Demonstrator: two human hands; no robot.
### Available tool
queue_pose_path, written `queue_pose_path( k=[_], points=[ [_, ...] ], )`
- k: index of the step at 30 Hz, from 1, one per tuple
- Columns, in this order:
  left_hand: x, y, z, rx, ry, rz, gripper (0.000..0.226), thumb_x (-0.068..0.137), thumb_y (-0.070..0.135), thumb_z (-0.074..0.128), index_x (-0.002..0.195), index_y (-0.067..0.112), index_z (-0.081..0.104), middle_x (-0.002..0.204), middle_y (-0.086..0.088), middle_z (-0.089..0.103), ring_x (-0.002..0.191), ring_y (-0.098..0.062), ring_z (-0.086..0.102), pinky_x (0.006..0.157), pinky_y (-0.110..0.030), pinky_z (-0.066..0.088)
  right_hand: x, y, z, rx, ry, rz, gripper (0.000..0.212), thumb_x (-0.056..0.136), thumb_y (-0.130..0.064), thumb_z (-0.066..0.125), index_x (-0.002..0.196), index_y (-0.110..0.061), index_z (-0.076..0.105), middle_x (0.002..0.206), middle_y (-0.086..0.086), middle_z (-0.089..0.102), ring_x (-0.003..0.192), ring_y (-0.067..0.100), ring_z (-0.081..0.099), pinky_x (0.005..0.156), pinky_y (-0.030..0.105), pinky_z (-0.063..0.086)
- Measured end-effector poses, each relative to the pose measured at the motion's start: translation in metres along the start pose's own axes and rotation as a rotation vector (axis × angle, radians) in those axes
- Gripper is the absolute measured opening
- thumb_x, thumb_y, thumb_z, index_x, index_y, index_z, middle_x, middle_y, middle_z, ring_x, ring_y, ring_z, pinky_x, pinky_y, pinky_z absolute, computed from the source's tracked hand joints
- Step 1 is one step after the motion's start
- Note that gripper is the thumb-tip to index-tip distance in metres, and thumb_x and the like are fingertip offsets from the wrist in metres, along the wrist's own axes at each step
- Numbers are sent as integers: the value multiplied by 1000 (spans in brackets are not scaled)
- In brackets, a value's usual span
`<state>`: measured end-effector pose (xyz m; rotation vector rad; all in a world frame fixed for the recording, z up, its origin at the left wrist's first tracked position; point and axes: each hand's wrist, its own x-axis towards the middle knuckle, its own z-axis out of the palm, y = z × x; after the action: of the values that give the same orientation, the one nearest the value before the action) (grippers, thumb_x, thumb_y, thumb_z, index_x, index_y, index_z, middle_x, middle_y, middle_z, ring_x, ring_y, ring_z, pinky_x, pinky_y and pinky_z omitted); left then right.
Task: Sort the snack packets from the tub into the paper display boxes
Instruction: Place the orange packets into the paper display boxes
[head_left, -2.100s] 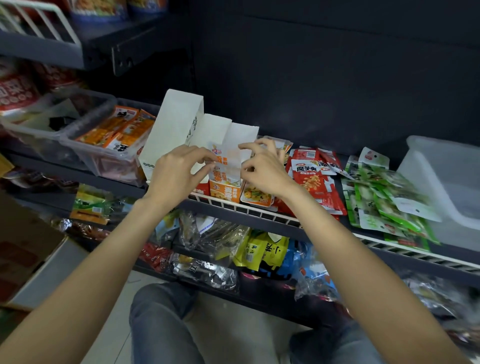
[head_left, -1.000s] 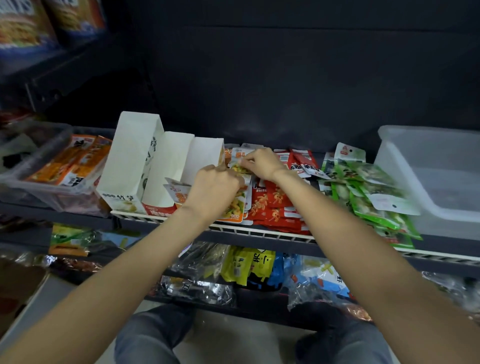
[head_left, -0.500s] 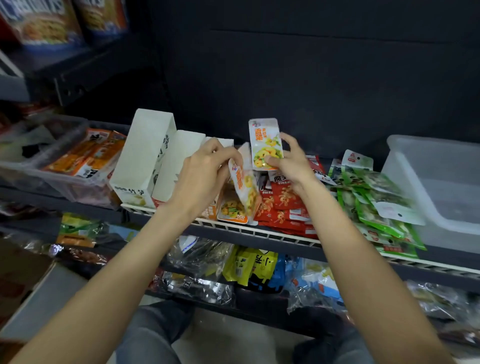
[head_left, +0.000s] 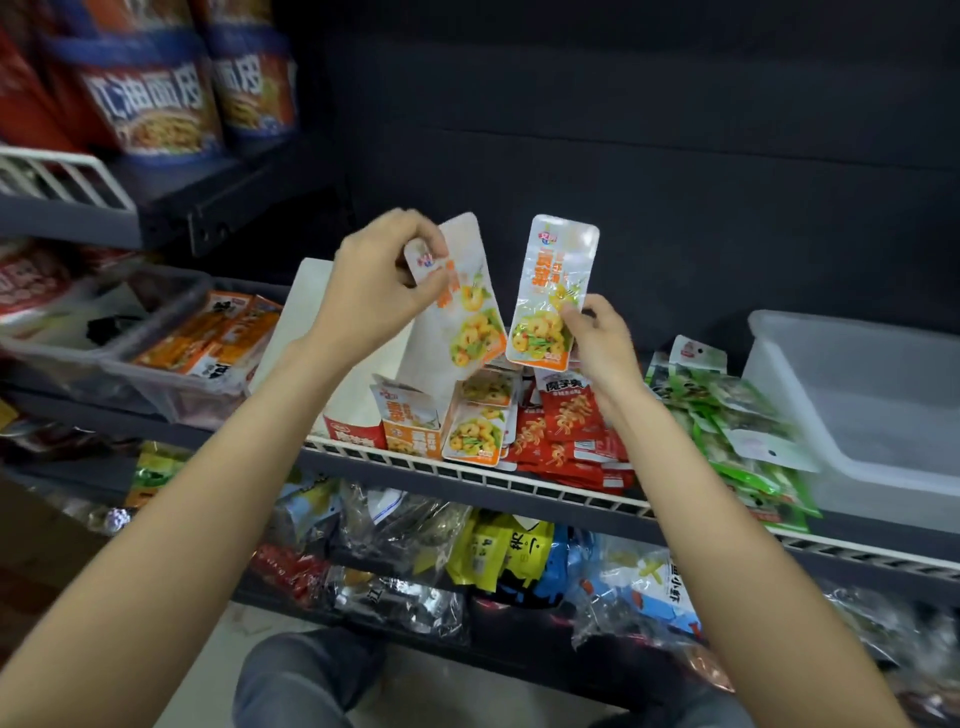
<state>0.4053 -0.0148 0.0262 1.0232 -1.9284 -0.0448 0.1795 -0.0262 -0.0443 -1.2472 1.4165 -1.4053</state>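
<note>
My left hand (head_left: 376, 291) pinches the top of an orange-and-white snack packet (head_left: 465, 312) and holds it upright above the shelf. My right hand (head_left: 602, 343) grips a matching packet (head_left: 550, 291) by its lower right edge, just to the right of the first. Below them stand white paper display boxes (head_left: 306, 322) on the wire-edged shelf (head_left: 545, 488), the nearest with orange packets (head_left: 470, 431) at its open front. Red packets (head_left: 566, 436) and green packets (head_left: 737, 431) lie in piles to the right. The translucent tub (head_left: 878, 415) sits at the far right.
Two clear bins (head_left: 171, 364) with orange packets stand left of the boxes. Red noodle tubs (head_left: 150, 88) sit on the upper shelf at top left. The lower shelf holds several bagged snacks (head_left: 498, 561). My knees are below, over a pale floor.
Both hands have risen from the shelf, each lifting an orange-and-white packet upright. The view has tilted up, showing more of the upper shelf.
</note>
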Motion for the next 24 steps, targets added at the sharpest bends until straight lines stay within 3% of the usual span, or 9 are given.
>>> queue_pose_path(
  k=[2, 4, 6, 9, 13, 15, 19, 22, 24],
  points=[
    [-3, -8, -12, 24, 39, 113, 20, 83, 12, 70, 94, 12, 54, 91, 7, 54, 81, -6, 55, 67, -25, 52, 1, -2, 1, 21, 21, -50, 9, 98, -18, 49, 105, -13, 50, 96, 3, 67, 84, 11, 66, 65, 20, 53],
    [-13, -18, -18, 29, 29, 90, 32, 84, 13, 70, 105, 20, 47, 94, 9, 54, 82, -5, 57, 72, -19, 51, 2, -3, 4, 29, 33, -64, 5, 97, -15, 51, 97, -19, 48, 101, 5, 69, 90, 15, 67, 77, 33, 57],
    [-25, -30, -17, 28, -56, 27, 38, 85, 14, 70, 115, 19, 47, 94, 9, 55, 84, -7, 59, 74, -15, 48, 3, -4, 9, 35, 26, -55, 15, 96, -14, 52, 90, -26, 46, 102, 3, 68, 95, 18, 67, 86, 46, 55],
    [-38, -46, -9, 63, -225, -7, 23, 86, 14, 67, 108, 10, 62, 92, 4, 58, 84, -13, 61, 71, -8, 45, 2, -5, 20, 21, -3, -53, 16, 95, -13, 54, 92, -27, 46, 106, 3, 65, 99, 19, 65, 86, 47, 55],
    [-49, -58, -2, 31, -401, -97, 14, 93, 22, 59, 98, 14, 69, 91, -2, 66, 81, -14, 60, 74, -27, 50, -3, -11, 38, 86, -60, -50, 16, 95, -7, 52, 106, -17, 46, 103, -2, 62, 92, 11, 66, 70, 31, 59],
    [-53, -60, -1, 84, -514, -126, 21, 98, 26, 50, 98, 15, 68, 90, 0, 67, 84, -16, 60, 78, -37, 48, -4, -13, 49, 102, -90, -62, 21, 94, -7, 53, 108, -22, 47, 104, -5, 63, 93, 11, 67, 74, 33, 59],
    [-63, -66, -2, 197, -647, -207, 23, 100, 26, 43, 112, 23, 63, 104, -2, 69, 96, -21, 61, 81, -35, 46, -6, -13, 72, 45, -129, -147, 26, 93, -12, 56, 110, -31, 50, 108, -7, 66, 98, 7, 65, 81, 35, 58],
    [-70, -67, -3, 165, -701, -219, 25, 101, 24, 38, 113, 29, 60, 85, 9, 67, 72, -11, 60, 70, -30, 44, -12, -1, 86, -223, -144, -331, 22, 94, -21, 56, 117, -20, 55, 109, -4, 69, 87, 4, 66, 72, 27, 57],
    [-74, -65, -5, 151, -712, -217, 27, 102, 22, 36, 112, 29, 60, 72, 20, 57, 58, -3, 53, 62, -24, 38, -14, 12, 92, -433, -158, -418, 24, 93, -25, 57, 117, -17, 57, 104, -2, 71, 85, 12, 67, 70, 33, 56]
  ],
)
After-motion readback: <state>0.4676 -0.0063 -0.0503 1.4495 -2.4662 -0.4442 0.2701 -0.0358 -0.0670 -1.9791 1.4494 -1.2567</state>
